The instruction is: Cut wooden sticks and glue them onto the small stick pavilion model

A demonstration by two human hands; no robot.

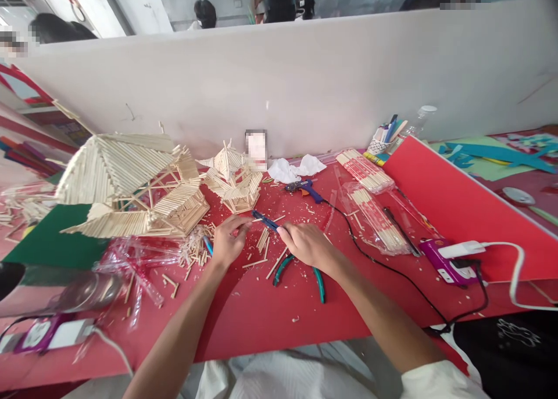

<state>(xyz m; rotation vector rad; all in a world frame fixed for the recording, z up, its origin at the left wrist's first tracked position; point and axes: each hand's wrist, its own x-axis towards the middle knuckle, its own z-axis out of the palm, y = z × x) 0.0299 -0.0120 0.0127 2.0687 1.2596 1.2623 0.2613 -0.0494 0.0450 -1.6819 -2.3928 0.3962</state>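
My left hand (pixel 229 238) is closed, its fingertips pinching a short wooden stick (pixel 257 220) against the end of a slim dark-blue tool (pixel 265 219). The tool's exact kind is hard to make out. My right hand (pixel 305 240) is wrapped round its near end. Under the right wrist lie spread teal handles (pixel 321 286) of a hand tool whose head is hidden. Cut sticks (pixel 263 240) and chips lie between my hands. Just beyond stands a small stick-built pavilion model (pixel 231 178), and to its left a larger one (pixel 131 184) with a wide ribbed roof.
A blue glue gun (pixel 307 190) with a black cord lies beyond my right hand, near white tissue (pixel 296 168). Packs of sticks (pixel 366 172), a red board (pixel 462 207) and a purple power block (pixel 449 262) are at right. Plastic wrapping (pixel 139 259) lies at left. A low partition (pixel 279 79) closes the back.
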